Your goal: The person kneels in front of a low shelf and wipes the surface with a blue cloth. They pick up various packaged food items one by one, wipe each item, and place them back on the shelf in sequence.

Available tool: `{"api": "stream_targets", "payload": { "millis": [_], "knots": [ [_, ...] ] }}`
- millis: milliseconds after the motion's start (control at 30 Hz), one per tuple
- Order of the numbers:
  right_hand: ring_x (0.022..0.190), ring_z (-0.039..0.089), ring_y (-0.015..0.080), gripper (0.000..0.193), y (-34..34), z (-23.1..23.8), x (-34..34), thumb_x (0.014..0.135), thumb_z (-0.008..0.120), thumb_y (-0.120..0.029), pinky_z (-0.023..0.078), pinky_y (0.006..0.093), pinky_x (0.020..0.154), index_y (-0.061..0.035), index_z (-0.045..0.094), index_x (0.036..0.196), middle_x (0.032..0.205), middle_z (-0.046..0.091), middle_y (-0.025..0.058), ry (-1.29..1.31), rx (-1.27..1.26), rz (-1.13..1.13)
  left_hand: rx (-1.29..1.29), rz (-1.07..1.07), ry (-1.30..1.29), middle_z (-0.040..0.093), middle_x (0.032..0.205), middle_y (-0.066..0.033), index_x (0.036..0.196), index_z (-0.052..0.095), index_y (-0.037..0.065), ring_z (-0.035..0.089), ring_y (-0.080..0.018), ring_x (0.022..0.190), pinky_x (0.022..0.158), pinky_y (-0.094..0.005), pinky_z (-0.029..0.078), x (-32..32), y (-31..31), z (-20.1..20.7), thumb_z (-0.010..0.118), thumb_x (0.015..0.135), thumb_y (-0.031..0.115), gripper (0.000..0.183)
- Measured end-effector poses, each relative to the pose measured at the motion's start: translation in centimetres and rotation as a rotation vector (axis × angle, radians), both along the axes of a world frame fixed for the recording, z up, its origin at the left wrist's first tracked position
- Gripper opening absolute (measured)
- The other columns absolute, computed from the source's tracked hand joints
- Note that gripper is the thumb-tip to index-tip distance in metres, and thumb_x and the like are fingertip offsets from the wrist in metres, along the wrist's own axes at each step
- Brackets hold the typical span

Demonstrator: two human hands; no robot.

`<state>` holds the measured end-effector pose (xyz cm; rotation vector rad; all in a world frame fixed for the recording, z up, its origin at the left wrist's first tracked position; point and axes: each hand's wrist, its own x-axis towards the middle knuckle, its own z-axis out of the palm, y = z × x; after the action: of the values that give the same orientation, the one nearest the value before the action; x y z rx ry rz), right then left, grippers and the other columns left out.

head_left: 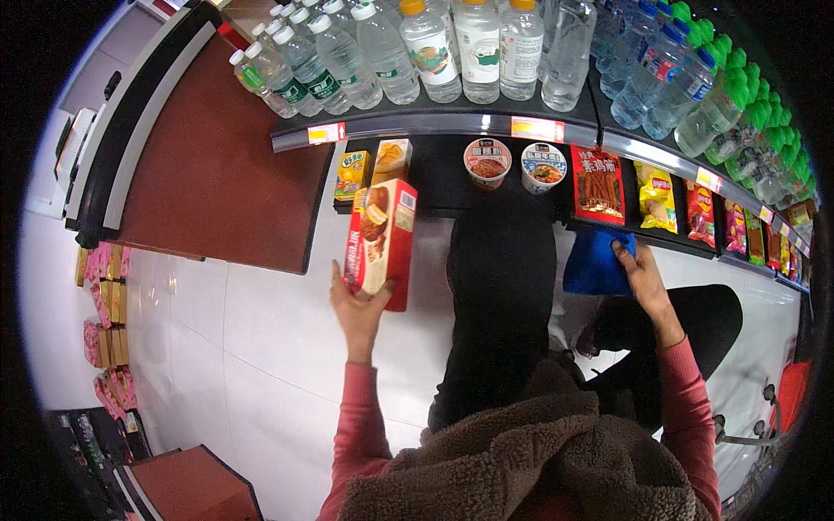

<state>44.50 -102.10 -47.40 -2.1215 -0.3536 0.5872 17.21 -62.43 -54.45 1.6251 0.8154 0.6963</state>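
My left hand (358,314) grips the lower end of a red and cream biscuit box (380,239), its fingers wrapped round the sides. The box is raised in front of the low shelf, partly covering a tan box (393,161) there. Beside that stands a small yellow box (352,176). To the right, my right hand (640,273) pinches a blue cloth (599,262) that hangs just below the shelf's front edge. Two instant noodle cups (486,165) stand on the shelf between my hands. A large red snack packet (599,185) is above the cloth.
Rows of water bottles (434,52) fill the upper shelf. Crisp bags (658,198) line the low shelf to the right. A brown panel (226,148) stands at the left. Pink and gold packages (109,326) sit far left. A wheeled metal frame (747,438) is at lower right.
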Motion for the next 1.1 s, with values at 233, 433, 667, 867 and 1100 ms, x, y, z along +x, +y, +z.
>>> {"api": "stream_targets", "payload": {
  "millis": [233,433,667,867,1100],
  "knots": [
    [0.078,0.051,0.0122,0.026,1.1,-2.1,-0.7,0.104,0.053,-0.021,0.047,0.0316,0.073,0.0045,0.061,0.103,0.082,0.06,0.0046,0.002,-0.012,0.058,0.443,0.051,0.388,0.053,0.126,-0.0273,0.149,0.037,-0.004,0.049,-0.0402,0.117,0.101,-0.0469,0.042,11.2,2.2,-8.8,0.089,0.063,0.046,0.112],
    [0.081,0.054,0.0194,0.025,0.9,-4.9,-0.2,0.101,0.055,-0.016,0.049,0.0356,0.079,0.0066,0.06,0.108,0.088,0.064,0.0143,0.027,0.023,0.03,0.571,0.108,0.427,0.053,0.122,-0.0239,0.149,0.038,0.006,0.049,-0.0398,0.115,0.097,-0.0498,0.041,21.8,3.7,-12.2,0.09,0.057,0.049,0.114],
    [0.091,0.053,0.024,0.019,0.0,-8.9,0.3,0.1,0.055,-0.013,0.045,0.0398,0.081,0.0038,0.063,0.104,0.096,0.055,0.0174,0.123,-0.212,0.041,0.686,0.148,0.546,0.05,0.122,-0.0214,0.148,0.037,0.007,0.048,-0.0412,0.111,0.095,-0.0525,0.039,26.7,4.5,-14.6,0.087,0.054,0.054,0.116],
    [0.088,0.055,0.0252,0.023,1.4,-7.9,-0.1,0.1,0.055,-0.017,0.046,0.0382,0.083,0.0033,0.06,0.109,0.095,0.062,0.015,0.078,-0.176,0.152,0.663,0.133,0.571,0.049,0.123,-0.0215,0.146,0.038,0.006,0.047,-0.0411,0.113,0.096,-0.0526,0.039,27.0,4.8,-16.3,0.088,0.056,0.053,0.114],
    [0.083,0.058,0.0248,0.026,3.0,-6.8,-0.6,0.101,0.055,-0.019,0.048,0.0382,0.082,0.0054,0.059,0.109,0.092,0.067,0.017,-0.094,-0.193,0.295,0.714,0.1,0.526,0.047,0.127,-0.0222,0.144,0.041,0.003,0.046,-0.0414,0.117,0.099,-0.0528,0.038,26.2,5.0,-15.8,0.086,0.061,0.057,0.109]
  ]
}}
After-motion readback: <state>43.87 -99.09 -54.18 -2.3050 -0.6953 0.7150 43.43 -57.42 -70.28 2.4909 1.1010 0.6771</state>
